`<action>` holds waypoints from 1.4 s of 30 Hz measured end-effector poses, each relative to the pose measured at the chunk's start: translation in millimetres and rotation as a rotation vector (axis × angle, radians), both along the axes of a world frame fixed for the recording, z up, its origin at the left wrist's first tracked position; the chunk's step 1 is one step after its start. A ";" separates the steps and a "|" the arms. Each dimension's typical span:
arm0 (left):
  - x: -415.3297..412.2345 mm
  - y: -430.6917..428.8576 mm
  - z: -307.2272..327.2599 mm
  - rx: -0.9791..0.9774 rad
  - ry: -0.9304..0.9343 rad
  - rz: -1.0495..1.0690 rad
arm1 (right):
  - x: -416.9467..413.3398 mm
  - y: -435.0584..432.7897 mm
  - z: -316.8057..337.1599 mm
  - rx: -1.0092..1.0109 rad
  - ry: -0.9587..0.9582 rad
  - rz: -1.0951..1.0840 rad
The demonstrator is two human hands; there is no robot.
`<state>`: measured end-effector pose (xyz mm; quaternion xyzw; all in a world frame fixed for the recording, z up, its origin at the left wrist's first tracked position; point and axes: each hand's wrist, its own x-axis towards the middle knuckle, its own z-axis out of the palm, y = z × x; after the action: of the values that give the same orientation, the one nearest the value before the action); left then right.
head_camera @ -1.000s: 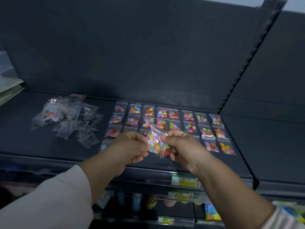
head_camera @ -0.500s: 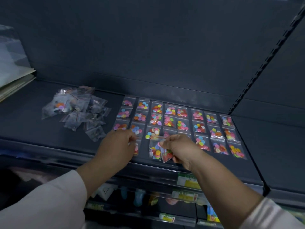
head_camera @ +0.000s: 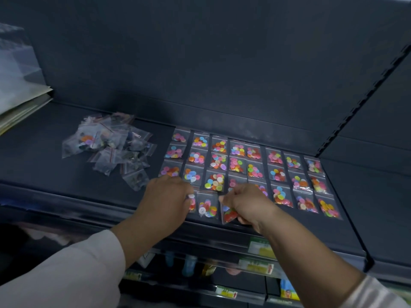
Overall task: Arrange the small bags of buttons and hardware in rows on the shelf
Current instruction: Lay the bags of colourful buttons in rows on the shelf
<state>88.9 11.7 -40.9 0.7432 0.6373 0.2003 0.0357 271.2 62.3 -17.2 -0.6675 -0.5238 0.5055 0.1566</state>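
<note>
Small clear bags of coloured buttons (head_camera: 235, 164) lie in rows on the dark shelf (head_camera: 55, 174). In the front row, my left hand (head_camera: 165, 200) reaches down with curled fingers onto a button bag (head_camera: 192, 202) that it mostly hides. A bag with a white button (head_camera: 208, 208) lies free between my hands. My right hand (head_camera: 246, 203) pinches a bag of red buttons (head_camera: 229, 215) that lies tilted near the shelf's front edge. A loose heap of bags with dark hardware (head_camera: 111, 147) sits to the left of the rows.
Stacked papers in plastic (head_camera: 20, 96) stick out at the far left. A slotted upright (head_camera: 355, 103) divides this shelf from the one to the right. Price labels (head_camera: 259, 246) and goods on lower shelves show below the front edge.
Both hands came down from holding bags in the air to the front row. One bag now lies free between them, and the view has moved closer.
</note>
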 end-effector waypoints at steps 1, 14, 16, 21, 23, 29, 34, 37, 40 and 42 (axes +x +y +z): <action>0.8 0.4 0.7 0.019 -0.019 -0.005 | 2.1 -0.8 0.8 0.000 0.006 -0.006; 20.9 3.2 5.8 -0.012 0.035 -0.080 | 4.6 -6.9 -2.8 0.213 0.059 0.294; 23.2 3.4 4.9 -0.033 0.081 -0.068 | 2.8 -6.7 -9.8 0.229 -0.041 0.348; 24.2 5.9 1.3 -0.084 0.160 -0.082 | 6.8 -7.2 -15.3 0.232 -0.118 0.357; 24.0 6.7 1.3 -0.090 0.184 -0.105 | 8.7 -7.7 -15.1 0.232 -0.130 0.356; 24.3 9.9 5.3 -0.134 0.214 -0.136 | 12.4 -8.3 -16.3 0.250 -0.148 0.365; 24.5 11.7 6.7 -0.158 0.198 -0.159 | 25.0 -9.6 -9.6 0.210 -0.018 0.248; 24.9 13.0 7.4 -0.161 0.174 -0.148 | 37.3 -10.7 -0.1 0.148 0.121 0.073; 28.1 12.8 12.7 -0.142 0.131 -0.130 | 46.0 -10.2 4.6 0.041 0.340 -0.132; 35.0 10.4 17.7 -0.151 -0.017 -0.095 | 47.3 -11.3 6.5 -0.024 0.532 -0.232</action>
<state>123.8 22.2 -23.2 0.7660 0.6145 0.1559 0.1066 318.5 50.9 -10.7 -0.5687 -0.3783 0.6478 0.3374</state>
